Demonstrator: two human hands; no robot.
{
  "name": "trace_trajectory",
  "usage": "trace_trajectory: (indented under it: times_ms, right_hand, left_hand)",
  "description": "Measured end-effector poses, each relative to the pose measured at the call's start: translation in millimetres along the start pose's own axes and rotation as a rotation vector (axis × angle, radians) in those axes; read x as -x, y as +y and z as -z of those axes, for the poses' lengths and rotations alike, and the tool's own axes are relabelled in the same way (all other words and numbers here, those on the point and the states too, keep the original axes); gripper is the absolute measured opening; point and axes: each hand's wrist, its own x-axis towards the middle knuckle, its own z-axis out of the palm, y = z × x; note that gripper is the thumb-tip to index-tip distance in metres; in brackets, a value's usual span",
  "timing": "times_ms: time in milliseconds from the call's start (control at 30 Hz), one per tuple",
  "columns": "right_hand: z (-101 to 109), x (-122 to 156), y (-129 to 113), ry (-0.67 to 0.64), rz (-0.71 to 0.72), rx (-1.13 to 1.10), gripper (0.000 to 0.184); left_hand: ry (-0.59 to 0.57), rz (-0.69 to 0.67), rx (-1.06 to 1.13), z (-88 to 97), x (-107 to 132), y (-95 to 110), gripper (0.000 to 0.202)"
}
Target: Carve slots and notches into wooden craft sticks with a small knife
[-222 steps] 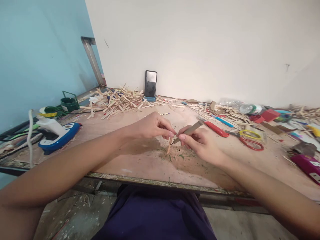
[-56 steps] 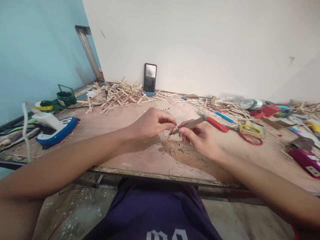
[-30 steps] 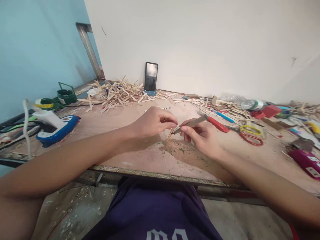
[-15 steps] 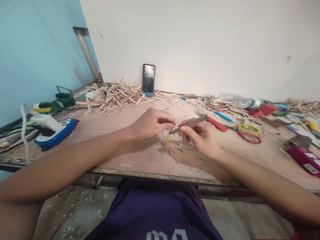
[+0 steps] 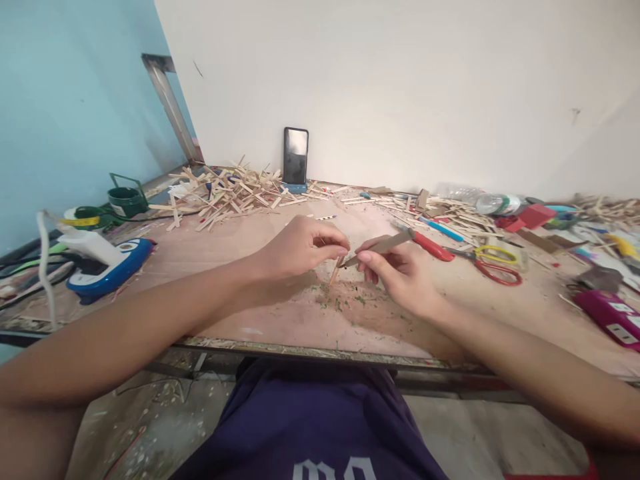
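Between thumb and fingers, my left hand pinches a thin wooden stick that slants down towards the tabletop. My right hand is closed on a flat grey-brown strip, which may be sandpaper on a stick. The strip's near end points at the wooden stick and meets or nearly meets it; contact cannot be made out. Small green and dark crumbs lie scattered on the table below both hands. Just beyond my right hand lies a red-handled tool.
Scissors and a blue pen lie to the right. A phone stands against the wall beside a heap of wooden sticks. At left sits a blue power strip with cables; at right, a magenta box.
Both hands keep almost the same pose, with the strip's tip shifting very slightly at the wooden stick. The whole view has drifted a little.
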Motion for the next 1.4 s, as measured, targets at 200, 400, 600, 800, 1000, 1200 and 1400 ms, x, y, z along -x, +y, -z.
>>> trace_trajectory:
  times_ms: [200, 400, 600, 800, 1000, 1200, 1400]
  right_hand:
    - [0.1, -0.2, 0.2, -0.018, -0.005, 0.002, 0.051]
    - [-0.5, 0.1, 1.3, -0.062, -0.008, 0.036, 0.052]
    - [1.2, 0.6, -3.0, -0.022, 0.028, 0.016, 0.05]
    - [0.3, 0.4, -2.1, -0.022, 0.012, 0.028, 0.052]
    - [-0.3, 1.7, -3.6, 0.0, 0.021, 0.021, 0.048]
    - [-1.4, 1.3, -2.5, -0.055, 0.011, 0.078, 0.049]
    - [-1.3, 2.5, -6.9, -0.081, 0.11, 0.147, 0.048]
  left_hand:
    - [0.002, -0.006, 0.003, 0.0, -0.5, -1.3, 0.02]
    - [-0.004, -0.017, 0.001, 0.1, -1.2, -0.5, 0.02]
    - [0.006, -0.01, -0.022, 1.3, -1.3, -1.0, 0.022]
    - [-0.007, -0.003, -0.016, 0.4, -1.2, -0.5, 0.023]
    - [-0.009, -0.003, -0.005, 0.7, -0.8, 1.5, 0.022]
    - [0.0, -0.013, -0.001, 0.8, -1.4, 1.3, 0.021]
    - [-0.001, -0.014, -0.013, 1.7, -1.2, 1.7, 0.02]
